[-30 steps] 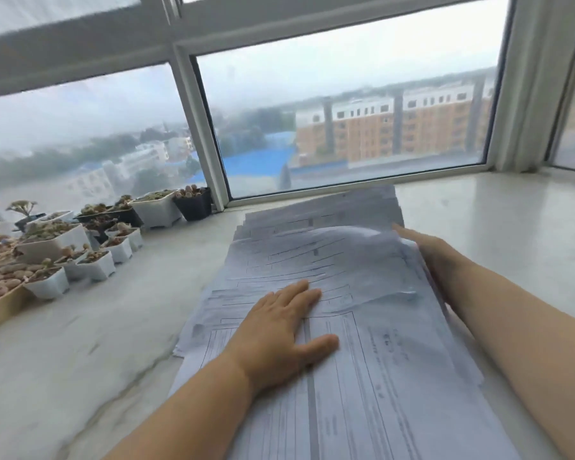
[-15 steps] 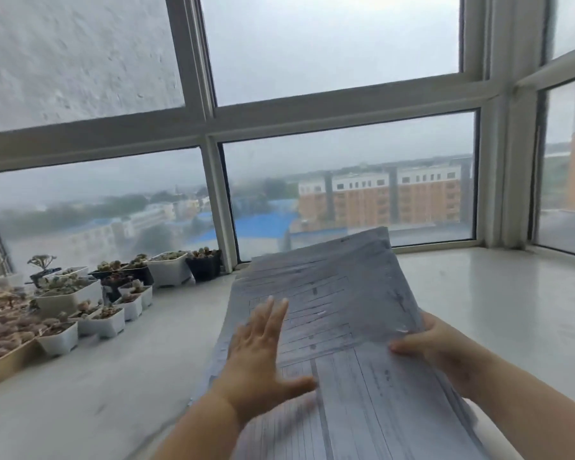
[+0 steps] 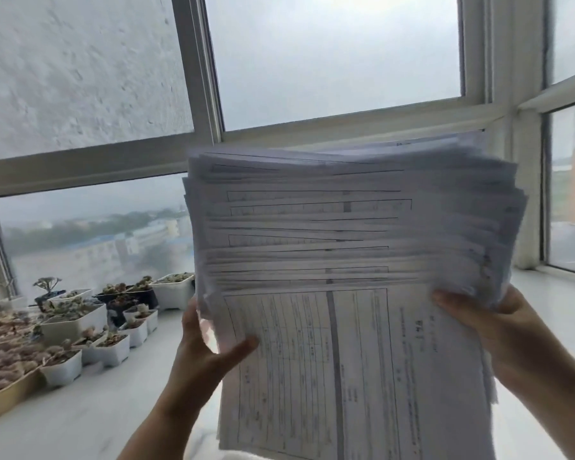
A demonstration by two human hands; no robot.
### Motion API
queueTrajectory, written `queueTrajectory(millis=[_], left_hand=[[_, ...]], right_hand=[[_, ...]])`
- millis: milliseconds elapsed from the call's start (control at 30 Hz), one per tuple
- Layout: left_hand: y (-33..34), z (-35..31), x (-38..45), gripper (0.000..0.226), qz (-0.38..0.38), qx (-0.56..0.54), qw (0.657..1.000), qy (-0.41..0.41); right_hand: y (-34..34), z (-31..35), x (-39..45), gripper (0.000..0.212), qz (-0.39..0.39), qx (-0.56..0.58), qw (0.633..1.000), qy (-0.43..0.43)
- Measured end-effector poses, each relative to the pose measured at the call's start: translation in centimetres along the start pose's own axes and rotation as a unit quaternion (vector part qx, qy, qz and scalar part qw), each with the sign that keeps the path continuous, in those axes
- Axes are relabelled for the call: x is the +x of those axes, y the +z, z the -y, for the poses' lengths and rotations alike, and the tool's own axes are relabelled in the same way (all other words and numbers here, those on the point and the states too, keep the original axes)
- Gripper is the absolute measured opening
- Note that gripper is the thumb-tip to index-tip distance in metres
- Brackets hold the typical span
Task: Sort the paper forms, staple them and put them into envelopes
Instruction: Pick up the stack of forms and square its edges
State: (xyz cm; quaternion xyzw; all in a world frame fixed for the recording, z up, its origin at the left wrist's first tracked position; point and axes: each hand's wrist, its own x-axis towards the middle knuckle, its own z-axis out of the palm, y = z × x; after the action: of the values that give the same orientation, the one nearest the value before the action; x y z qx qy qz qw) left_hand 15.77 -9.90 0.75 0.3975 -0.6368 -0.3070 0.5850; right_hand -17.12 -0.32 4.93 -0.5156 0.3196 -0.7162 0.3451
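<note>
A thick, fanned stack of printed paper forms (image 3: 339, 260) stands nearly upright in front of me, lifted off the white marble sill (image 3: 80, 419). My left hand (image 3: 203, 353) grips its left edge, thumb on the front sheet and fingers behind. My right hand (image 3: 488, 323) grips the right edge the same way, thumb across the front. The sheets are offset from each other, so many top edges show in steps. No stapler or envelope is in view.
Several small white pots of succulents (image 3: 90, 327) crowd the left of the sill, with a tan tray (image 3: 4, 396) of pink plants at the far left. Window frames (image 3: 200, 94) stand close behind the stack.
The stack lay flat on the sill under my left palm; both hands have raised it upright, and the left hand now grips its edge.
</note>
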Motion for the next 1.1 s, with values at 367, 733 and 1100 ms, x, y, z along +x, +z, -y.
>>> queueTrajectory(millis=[367, 733, 1100], left_hand=[[-1.4, -0.2, -1.7, 0.103, -0.013, -0.114, 0.99, -0.076], [-0.2, -0.3, -2.4, 0.097, 0.01, -0.067, 0.991, -0.113], [1.3, -6.4, -2.6, 0.07, -0.192, 0.061, 0.957, 0.209]], right_hand=[[-1.1, -1.7, -1.0, 0.03, 0.123, -0.049, 0.989, 0.065], [-3.3, -4.4, -1.7, 0.033, 0.131, -0.13, 0.969, 0.164], [-0.4, -1.1, 1.3, 0.02, -0.06, -0.155, 0.98, -0.106]])
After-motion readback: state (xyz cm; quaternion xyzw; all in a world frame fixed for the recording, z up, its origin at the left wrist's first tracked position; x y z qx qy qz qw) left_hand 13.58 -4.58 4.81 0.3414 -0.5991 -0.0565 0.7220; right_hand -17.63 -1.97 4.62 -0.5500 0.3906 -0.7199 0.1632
